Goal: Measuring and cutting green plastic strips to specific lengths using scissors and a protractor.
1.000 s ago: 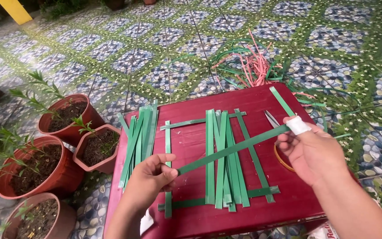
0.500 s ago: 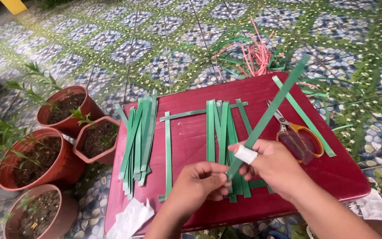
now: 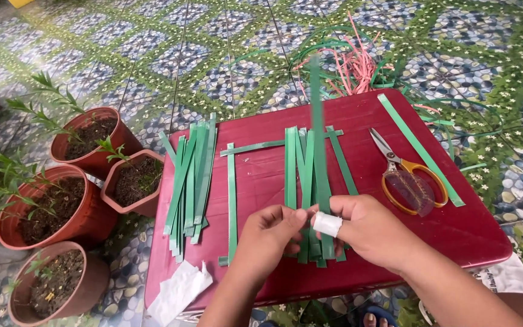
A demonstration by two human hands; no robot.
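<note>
Green strip [image 3: 317,121] now swung upright over red table [image 3: 455,236], pinched between left hand [image 3: 267,239] and right hand [image 3: 370,233]; weaving resumes.

floor [image 3: 152,54] tiled, green and blue flower pattern, pebble look. low dark red table [image 3: 467,236] in middle. four brown clay pots [image 3: 95,158] with dirt on left, small green plants [image 3: 43,100] growing in some. heap of pink and green strips [image 3: 352,60] on floor behind table. white paper scrap [image 3: 180,290] at table's near corner. soft daylight, no hard shadows.
</note>
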